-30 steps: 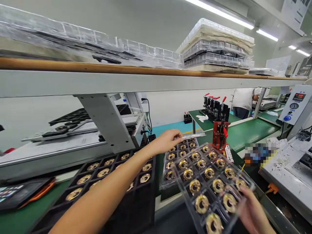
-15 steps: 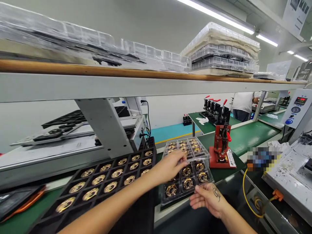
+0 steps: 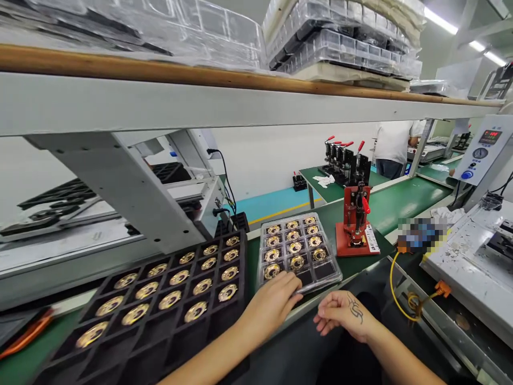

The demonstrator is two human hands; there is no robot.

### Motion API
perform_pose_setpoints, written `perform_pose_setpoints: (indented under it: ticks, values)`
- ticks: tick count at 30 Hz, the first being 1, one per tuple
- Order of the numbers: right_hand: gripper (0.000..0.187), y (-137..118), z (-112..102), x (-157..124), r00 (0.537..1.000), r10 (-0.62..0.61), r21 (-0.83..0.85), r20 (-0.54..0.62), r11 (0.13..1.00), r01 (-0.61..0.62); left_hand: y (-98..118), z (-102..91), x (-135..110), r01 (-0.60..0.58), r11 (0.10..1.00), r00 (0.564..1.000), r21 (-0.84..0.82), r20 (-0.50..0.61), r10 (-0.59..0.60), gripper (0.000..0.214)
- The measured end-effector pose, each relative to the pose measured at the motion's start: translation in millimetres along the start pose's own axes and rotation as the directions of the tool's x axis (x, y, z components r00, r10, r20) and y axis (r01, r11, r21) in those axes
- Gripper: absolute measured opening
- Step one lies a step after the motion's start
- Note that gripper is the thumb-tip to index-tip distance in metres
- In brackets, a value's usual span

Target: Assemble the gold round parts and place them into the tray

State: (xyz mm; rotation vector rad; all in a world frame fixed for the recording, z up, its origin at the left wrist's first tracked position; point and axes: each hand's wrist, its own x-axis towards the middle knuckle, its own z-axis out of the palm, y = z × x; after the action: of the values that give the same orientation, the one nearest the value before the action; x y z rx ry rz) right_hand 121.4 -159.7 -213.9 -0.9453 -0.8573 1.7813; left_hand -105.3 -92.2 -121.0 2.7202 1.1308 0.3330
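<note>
The clear tray lies flat on the green bench (image 3: 404,195), in front of the person. Gold rings (image 3: 291,247) occupy its four far rows, three to a row. The left hand (image 3: 278,299) is at the near edge of the clear tray (image 3: 326,269), toward its left corner. The fingers are held together and bent over the edge; the thumb points to the right. Whether they pinch the edge or a part cannot be told. The right hand (image 3: 340,315) is off the near right corner of the clear tray, apart from it. Its fingers are curled, with the thumb near the forefinger; whether anything is pinched between them cannot be told.

Just left of the clear tray is the black tray (image 3: 150,339), with rings in its far pockets. Just right of the clear tray stands the red press (image 3: 355,224), upright. Farther right of the clear tray are a yellow hose (image 3: 391,280) and a white machine (image 3: 465,256). Beyond the clear tray, to the right, black presses (image 3: 342,163) and a white cloth (image 3: 324,180) rest on a far table (image 3: 318,191); a person in a white shirt (image 3: 390,141) stands past them. Higher than the clear tray, a shelf (image 3: 200,107) bears a box stack (image 3: 348,51).
</note>
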Motion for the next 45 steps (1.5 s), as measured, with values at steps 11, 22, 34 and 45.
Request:
perform_pose_setpoints:
  ticks: [11,22,34,45]
  values:
    - [0.044,1.4,-46.1,-58.5,0.994,-0.025,-0.070,-0.103,0.997,0.018,-11.9,-3.5,16.8,0.118,0.991,0.993,-0.058,0.022,-0.117,0.008]
    - [0.042,-33.8,-49.3,-112.1,0.974,-0.167,-0.426,-0.154,0.901,0.087,-13.5,-22.5,101.5,0.014,0.997,0.998,-0.072,0.060,-0.010,0.030]
    - [0.062,-59.4,-75.8,-168.9,0.896,-0.317,-0.581,-0.312,0.809,0.084,26.9,-41.7,145.9,-0.118,0.979,0.989,-0.168,0.071,0.131,0.008]
    - [0.050,-151.4,-56.6,-211.1,0.632,-0.659,-0.608,-0.407,0.712,0.351,215.3,-11.1,167.0,-0.919,0.384,0.387,-0.093,-0.398,0.831,0.026]
